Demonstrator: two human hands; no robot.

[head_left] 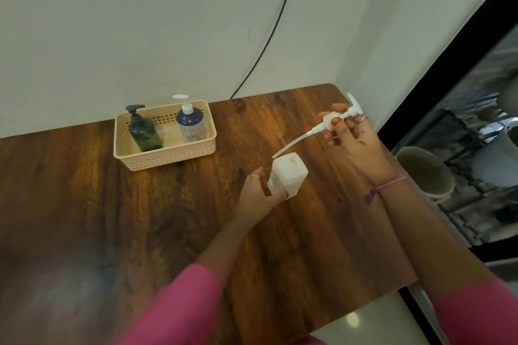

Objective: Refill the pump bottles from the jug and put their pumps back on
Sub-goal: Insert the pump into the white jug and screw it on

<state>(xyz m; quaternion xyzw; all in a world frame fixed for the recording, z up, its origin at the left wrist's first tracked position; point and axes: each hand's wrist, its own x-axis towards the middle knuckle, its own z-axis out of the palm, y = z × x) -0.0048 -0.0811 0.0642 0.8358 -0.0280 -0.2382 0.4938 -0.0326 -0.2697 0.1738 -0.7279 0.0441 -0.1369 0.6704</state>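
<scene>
Head view: white bottle [288, 175] stands upright on the bench [84, 218], just right of frame centre, neck hole bare and facing up. Left hand [259, 193] wraps its lower body from 7 o'clock, fingers clamped on it, prob. to keep it from tipping or twisting while the top is open. Right hand [356, 137] sits at 2 o'clock from the bottle, fingers [336, 121] pinching the collar of the white pump [333, 122]; pump is tilted, head up toward 1 o'clock, dip tube [291, 145] slanting down toward 7 o'clock w/ its tip just beside the bottle's top edge, not in the hole. Held by the collar, I'd say, so the wet tube touches nothing and can be steered. Can't tell whether the pump is coming off or going back on, nor the fill level. At 10 o'clock, well apart, a beige basket [168, 158] near the wall holds a green bottle [144, 131] w/ dark pump and a blue bottle [190, 123] w/ white pump, both capped, upright, parked clear of the work spot. No jug in view.
</scene>
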